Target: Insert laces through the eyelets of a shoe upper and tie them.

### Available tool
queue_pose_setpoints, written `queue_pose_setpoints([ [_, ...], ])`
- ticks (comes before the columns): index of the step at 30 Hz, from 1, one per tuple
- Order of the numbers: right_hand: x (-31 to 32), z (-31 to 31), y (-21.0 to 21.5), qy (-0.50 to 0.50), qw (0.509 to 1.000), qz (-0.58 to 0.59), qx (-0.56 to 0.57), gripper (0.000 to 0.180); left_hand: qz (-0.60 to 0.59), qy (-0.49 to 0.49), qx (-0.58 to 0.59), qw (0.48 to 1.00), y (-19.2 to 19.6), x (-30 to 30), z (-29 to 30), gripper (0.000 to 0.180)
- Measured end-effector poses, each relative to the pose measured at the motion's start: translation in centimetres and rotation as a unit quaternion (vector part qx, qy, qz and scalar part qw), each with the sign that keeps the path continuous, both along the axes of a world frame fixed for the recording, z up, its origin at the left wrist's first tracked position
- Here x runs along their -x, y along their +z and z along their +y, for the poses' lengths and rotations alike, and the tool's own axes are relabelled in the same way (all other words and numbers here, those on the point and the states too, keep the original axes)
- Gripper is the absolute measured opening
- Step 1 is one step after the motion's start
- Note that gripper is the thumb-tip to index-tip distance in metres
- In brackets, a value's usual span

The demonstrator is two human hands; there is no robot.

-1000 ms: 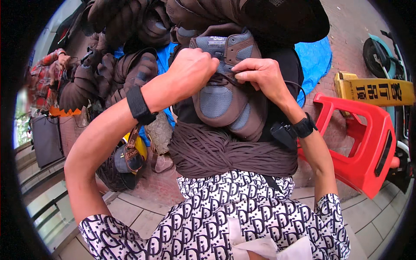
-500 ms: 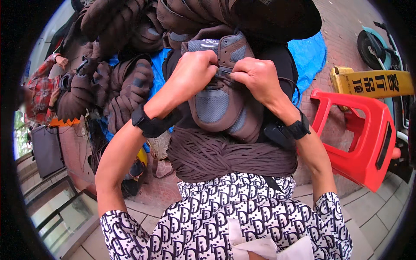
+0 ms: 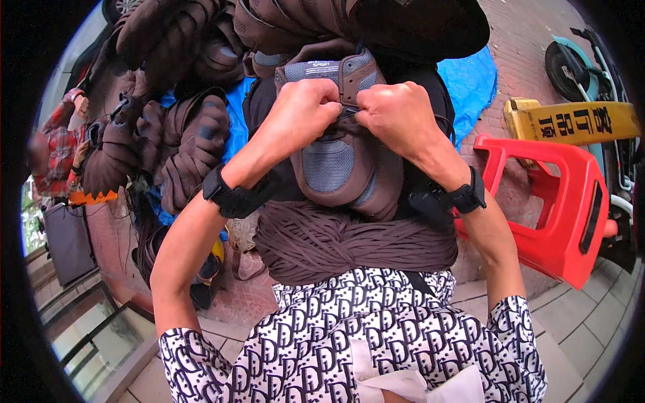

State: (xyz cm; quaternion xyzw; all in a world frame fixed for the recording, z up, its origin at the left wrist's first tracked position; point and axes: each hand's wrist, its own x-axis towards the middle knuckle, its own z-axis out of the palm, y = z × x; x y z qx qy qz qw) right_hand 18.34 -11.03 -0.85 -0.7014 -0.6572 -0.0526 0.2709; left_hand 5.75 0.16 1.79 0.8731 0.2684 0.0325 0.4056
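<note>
A brown shoe [image 3: 327,171] with grey-blue mesh panels lies in my lap, toe toward me. Above its tongue my left hand [image 3: 304,111] is closed, thumb and finger pinching a dark shoelace [image 3: 348,113]. Close by on the right, my right hand [image 3: 398,115] is curled shut on the same lace, knuckles up. The upper eyelets on the shoe's right flap show no lace. A second brown shoe sits partly hidden beneath the first. Across my thighs rests a thick bundle of brown shoelaces [image 3: 356,242].
Stacked brown shoes [image 3: 195,144] crowd the left and far side, over a blue sheet [image 3: 470,94]. A red plastic stool [image 3: 578,221] and a yellow box [image 3: 571,122] stand right. At far left is another person in a plaid shirt [image 3: 59,144].
My right hand has turned, knuckles higher, and drawn in close to the lace at the shoe's middle. The left hand stays nearly in place; the view has shifted slightly.
</note>
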Motion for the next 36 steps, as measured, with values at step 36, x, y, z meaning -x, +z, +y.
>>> queue_pose_setpoints([
  [36,-0.5,-1.1,-0.9,0.020,0.998,-0.015,-0.060,0.019,0.206,-0.196,-0.004,0.959,0.3,-2.9,1.4,0.016],
])
